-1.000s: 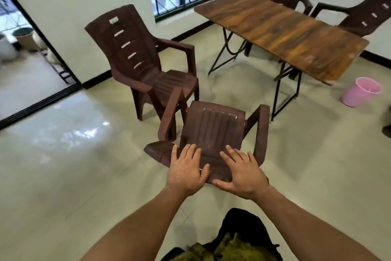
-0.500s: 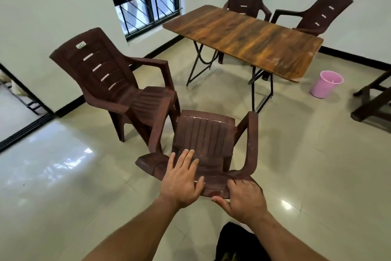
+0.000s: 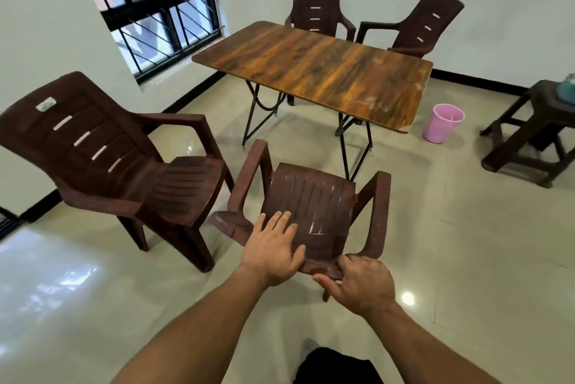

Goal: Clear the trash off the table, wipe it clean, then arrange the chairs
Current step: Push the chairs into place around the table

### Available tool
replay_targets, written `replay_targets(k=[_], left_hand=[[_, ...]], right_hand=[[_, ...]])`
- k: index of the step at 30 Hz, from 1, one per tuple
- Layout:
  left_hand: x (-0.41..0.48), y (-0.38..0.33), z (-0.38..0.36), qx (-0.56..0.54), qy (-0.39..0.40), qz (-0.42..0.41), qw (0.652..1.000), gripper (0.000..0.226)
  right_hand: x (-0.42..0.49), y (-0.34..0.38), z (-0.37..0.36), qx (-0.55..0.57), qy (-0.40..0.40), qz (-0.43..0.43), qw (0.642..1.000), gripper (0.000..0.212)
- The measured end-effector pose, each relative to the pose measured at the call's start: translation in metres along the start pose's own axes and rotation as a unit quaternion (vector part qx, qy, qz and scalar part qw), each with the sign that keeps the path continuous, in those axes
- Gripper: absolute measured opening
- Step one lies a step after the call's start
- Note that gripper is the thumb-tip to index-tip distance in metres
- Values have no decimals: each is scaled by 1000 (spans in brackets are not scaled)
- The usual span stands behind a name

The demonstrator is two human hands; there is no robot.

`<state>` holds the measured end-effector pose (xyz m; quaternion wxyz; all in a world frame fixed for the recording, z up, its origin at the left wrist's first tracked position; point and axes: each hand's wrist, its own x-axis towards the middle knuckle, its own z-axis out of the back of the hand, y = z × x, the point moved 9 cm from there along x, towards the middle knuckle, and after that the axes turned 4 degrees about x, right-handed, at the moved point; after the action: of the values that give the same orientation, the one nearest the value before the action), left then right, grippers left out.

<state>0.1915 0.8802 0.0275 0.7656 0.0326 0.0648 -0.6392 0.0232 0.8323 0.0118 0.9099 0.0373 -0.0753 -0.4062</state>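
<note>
A dark brown plastic armchair [image 3: 311, 203] stands right in front of me, its seat facing the wooden folding table [image 3: 314, 69]. My left hand [image 3: 273, 250] lies flat on the top of its backrest, fingers spread. My right hand [image 3: 361, 284] curls around the backrest's top edge at the right, gripping it. A second brown chair [image 3: 102, 159] stands to the left, angled toward the first. Two more brown chairs [image 3: 317, 7] [image 3: 426, 26] stand behind the table against the far wall. The tabletop shows nothing on it.
A pink bin [image 3: 443, 122] sits on the floor at the table's right end. A dark stool [image 3: 535, 131] with a teal object on it stands at the far right. A barred window [image 3: 155, 4] fills the left wall. Glossy tile floor lies all around.
The view has swung right and closer to the table. My right hand shifted from lying flat on the backrest to gripping its top edge. The left hand stays flat on it.
</note>
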Motion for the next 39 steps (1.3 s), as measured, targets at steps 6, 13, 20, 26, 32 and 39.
replay_targets(k=[6, 13, 20, 26, 32, 39], left_hand=[[58, 17, 0, -30, -3, 22, 999, 68], [128, 40, 6, -35, -12, 22, 999, 71], [171, 82, 11, -25, 4, -5, 1000, 73], [202, 121, 12, -15, 22, -44, 999, 70], [201, 146, 10, 4, 31, -112, 993, 70], [176, 182, -15, 10, 60, -147, 987, 68]], right_hand=[[67, -20, -5, -27, 21, 22, 999, 78], [131, -34, -3, -28, 20, 17, 999, 86], [179, -18, -13, -18, 29, -10, 999, 89], [212, 8, -16, -24, 2, -56, 998, 89], [206, 44, -32, -30, -6, -133, 991, 78], [183, 99, -55, -2, 22, -191, 981, 76]])
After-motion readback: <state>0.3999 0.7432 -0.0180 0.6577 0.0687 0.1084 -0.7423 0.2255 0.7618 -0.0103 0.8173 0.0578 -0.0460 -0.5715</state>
